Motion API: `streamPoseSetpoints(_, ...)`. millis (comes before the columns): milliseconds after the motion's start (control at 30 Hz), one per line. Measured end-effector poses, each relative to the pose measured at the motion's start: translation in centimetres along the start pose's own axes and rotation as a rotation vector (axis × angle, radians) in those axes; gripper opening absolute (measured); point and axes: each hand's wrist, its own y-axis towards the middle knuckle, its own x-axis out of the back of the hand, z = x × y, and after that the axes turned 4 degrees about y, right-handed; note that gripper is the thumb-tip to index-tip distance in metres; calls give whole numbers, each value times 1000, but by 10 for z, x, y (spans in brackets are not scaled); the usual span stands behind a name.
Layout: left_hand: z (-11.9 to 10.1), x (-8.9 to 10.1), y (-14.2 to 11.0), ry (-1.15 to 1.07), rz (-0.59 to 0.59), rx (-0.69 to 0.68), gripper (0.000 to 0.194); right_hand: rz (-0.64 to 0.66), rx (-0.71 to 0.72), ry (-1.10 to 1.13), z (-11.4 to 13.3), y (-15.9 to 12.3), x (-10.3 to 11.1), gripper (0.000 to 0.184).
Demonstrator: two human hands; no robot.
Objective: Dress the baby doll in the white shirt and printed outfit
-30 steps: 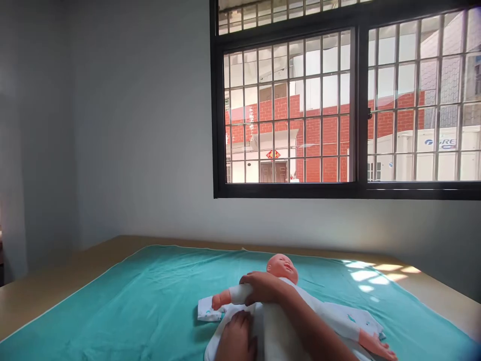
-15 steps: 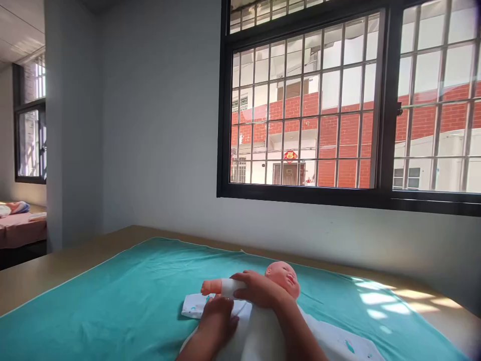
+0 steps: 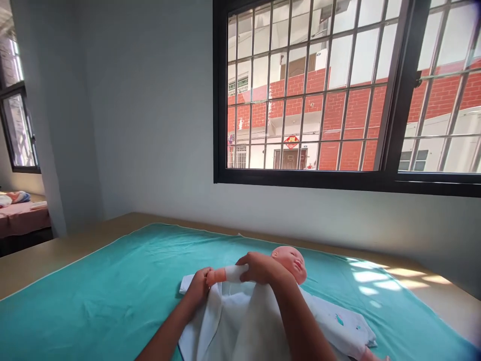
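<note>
A baby doll [image 3: 288, 261] in white lies face up, its head pointing away from me. My left hand [image 3: 199, 288] is closed at the end of the doll's outstretched arm [image 3: 217, 276], gripping the doll's hand. Around the white sleeve [image 3: 233, 273] higher on that same arm, the fingers of my right hand [image 3: 260, 267] are closed. A white garment with small teal prints [image 3: 343, 321] is spread under the doll; its far sleeve runs to the lower right, where the doll's other hand [image 3: 370, 355] pokes out. White cloth [image 3: 235, 326] covers the doll's front. My forearms hide part of its body.
A teal sheet [image 3: 124, 286] covers most of the tan table [image 3: 86, 235]. Behind it rise a grey wall [image 3: 158, 115] and a barred window [image 3: 308, 100]. Sunlight patches fall at the right. A pink bed [image 3: 24, 220] stands far left.
My left hand has moved from below the doll's arm to its hand and closed there. My right hand stays on the sleeve. The doll's other hand now shows; the view has tilted down.
</note>
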Motion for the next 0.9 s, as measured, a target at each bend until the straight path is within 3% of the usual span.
streamPoseSetpoints(200,-5,7,-2,-16,12,-68,22,11,-93,-84,-8,5,-2,32)
streamPoseSetpoints(367,-16,-1,0,170,-53,-180,27,-13,-129,-157,-7,13,-15,35)
streamPoseSetpoints(500,-22,-17,-3,417,-109,-244,28,-39,-66,-156,3,20,-29,33)
streamPoseSetpoints(600,-21,-28,-9,557,-108,-265,23,25,37,-63,-3,18,-21,36)
streamPoseSetpoints(700,-14,-35,-11,633,-94,-251,21,-86,38,131,-34,2,5,36)
streamPoseSetpoints(733,-11,-37,-11,648,-93,-244,21,-173,-31,202,-49,-7,15,38)
streamPoseSetpoints(800,-6,-38,-10,666,-92,-232,21,-319,-324,275,-84,-26,30,53)
streamPoseSetpoints(900,-3,-40,-10,677,-85,-228,20,-297,-561,282,-131,-47,31,67)
